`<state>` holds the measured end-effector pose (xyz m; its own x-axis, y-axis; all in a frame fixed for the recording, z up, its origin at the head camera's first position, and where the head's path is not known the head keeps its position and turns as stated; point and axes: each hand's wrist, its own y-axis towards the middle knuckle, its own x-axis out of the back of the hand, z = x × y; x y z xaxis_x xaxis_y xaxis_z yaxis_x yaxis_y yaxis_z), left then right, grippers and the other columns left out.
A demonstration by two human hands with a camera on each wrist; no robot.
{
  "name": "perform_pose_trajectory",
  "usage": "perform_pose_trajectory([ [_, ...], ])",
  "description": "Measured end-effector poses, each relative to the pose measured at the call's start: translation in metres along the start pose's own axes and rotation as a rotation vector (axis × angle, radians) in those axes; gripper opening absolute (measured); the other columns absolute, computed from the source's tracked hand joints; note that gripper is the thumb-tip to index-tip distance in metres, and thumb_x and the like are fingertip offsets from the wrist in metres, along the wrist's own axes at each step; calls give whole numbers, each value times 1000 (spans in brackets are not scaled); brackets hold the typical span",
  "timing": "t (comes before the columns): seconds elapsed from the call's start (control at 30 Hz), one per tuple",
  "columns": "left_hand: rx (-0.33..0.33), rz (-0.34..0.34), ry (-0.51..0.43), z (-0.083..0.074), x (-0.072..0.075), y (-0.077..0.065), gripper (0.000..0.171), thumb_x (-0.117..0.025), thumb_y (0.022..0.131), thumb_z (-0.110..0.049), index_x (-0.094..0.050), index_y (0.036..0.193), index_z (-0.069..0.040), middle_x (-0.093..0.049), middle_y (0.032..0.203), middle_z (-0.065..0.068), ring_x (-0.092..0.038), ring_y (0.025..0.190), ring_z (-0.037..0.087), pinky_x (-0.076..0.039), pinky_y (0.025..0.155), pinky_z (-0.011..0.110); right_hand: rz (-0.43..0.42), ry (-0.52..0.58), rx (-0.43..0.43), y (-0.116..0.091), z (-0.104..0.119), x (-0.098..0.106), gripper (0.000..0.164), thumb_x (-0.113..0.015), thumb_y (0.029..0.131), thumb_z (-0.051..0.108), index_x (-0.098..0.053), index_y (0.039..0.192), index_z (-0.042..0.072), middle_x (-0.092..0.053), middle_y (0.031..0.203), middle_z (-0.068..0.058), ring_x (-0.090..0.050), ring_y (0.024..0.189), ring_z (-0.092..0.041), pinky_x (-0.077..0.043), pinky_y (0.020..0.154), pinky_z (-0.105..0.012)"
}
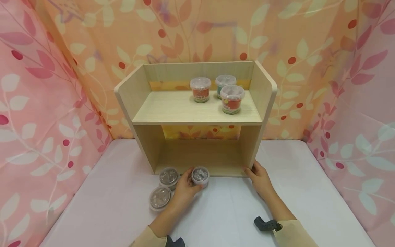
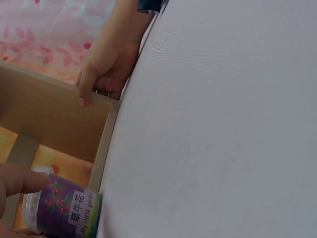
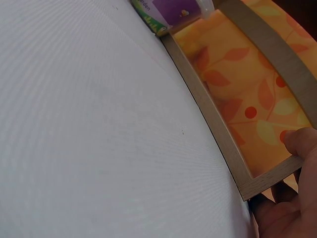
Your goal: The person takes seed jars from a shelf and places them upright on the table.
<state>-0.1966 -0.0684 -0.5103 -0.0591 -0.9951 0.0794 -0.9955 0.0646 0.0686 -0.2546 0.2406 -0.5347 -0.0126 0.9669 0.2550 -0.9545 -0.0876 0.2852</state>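
My left hand (image 1: 185, 190) grips a small lidded tub (image 1: 200, 175) with thumb and fingers around its sides, at the shelf's lower front edge. In the left wrist view this tub has a purple label (image 2: 69, 206) with flowers and white writing. My right hand (image 1: 260, 180) pinches the lower right side panel of a light wooden two-tier shelf (image 1: 197, 122); in the right wrist view its thumb (image 3: 301, 141) lies on the inner side, with fingers outside. Two more lidded tubs (image 1: 168, 176) (image 1: 160, 197) stand beside my left hand and forearm.
On the upper board stand an orange-labelled tub (image 1: 201, 94), a red-labelled tub (image 1: 231, 104) and a teal-labelled tub (image 1: 225, 81) partly behind it. A white cloth (image 1: 234, 212) covers the table. Patterned curtains (image 1: 197, 31) enclose the back and both sides.
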Motion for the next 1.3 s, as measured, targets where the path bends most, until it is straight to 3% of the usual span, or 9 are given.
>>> perform_pose_trajectory([
  [0.17,-14,2,9,-2,0,-2,84,-73,78,13,-29,150,17,-38,151,39,-40,142,50,-36,118,51,4,-16,-13,-2,12,-2,61,-60,102,2,-36,157,0,-50,148,-31,-52,133,-47,-45,93,-5],
  [0.33,-38,-11,81,-6,0,-3,85,-77,77,10,-31,149,17,-41,150,39,-41,142,49,-34,118,53,16,-17,-17,-4,24,-2,60,-59,101,-1,-34,156,-4,-48,146,-35,-51,133,-50,-45,92,-5],
  [0.57,-69,-32,159,-11,0,-2,84,-81,78,4,-35,148,16,-44,151,34,-40,143,48,-30,121,55,14,-37,-23,0,3,1,62,-60,104,11,-34,159,6,-49,150,-28,-52,135,-44,-45,94,-6],
  [0.8,-102,-86,204,-19,2,-5,76,-78,82,3,-41,148,10,-46,152,28,-41,144,44,-32,121,52,22,-34,-14,0,-3,2,62,-60,104,14,-34,159,6,-50,149,-28,-53,133,-45,-46,94,-8],
  [1.0,-120,-93,115,-39,6,-14,72,-77,86,3,-43,149,4,-47,154,18,-41,147,35,-34,121,41,8,-6,-9,-2,6,0,60,-61,102,6,-38,157,2,-52,145,-31,-55,131,-44,-47,92,-7],
  [1.17,-137,-75,73,-61,14,-24,68,-79,87,2,-47,146,1,-51,151,14,-43,146,29,-35,120,38,1,-19,-3,-1,2,0,60,-63,102,8,-39,156,4,-54,145,-29,-55,131,-43,-46,93,-7],
  [1.3,-250,-64,77,-87,19,-29,60,-78,88,2,-53,142,-2,-56,146,10,-49,142,26,-40,116,34,-1,-38,-2,-1,1,0,60,-62,102,9,-38,157,5,-54,145,-28,-56,131,-43,-45,92,-5],
])
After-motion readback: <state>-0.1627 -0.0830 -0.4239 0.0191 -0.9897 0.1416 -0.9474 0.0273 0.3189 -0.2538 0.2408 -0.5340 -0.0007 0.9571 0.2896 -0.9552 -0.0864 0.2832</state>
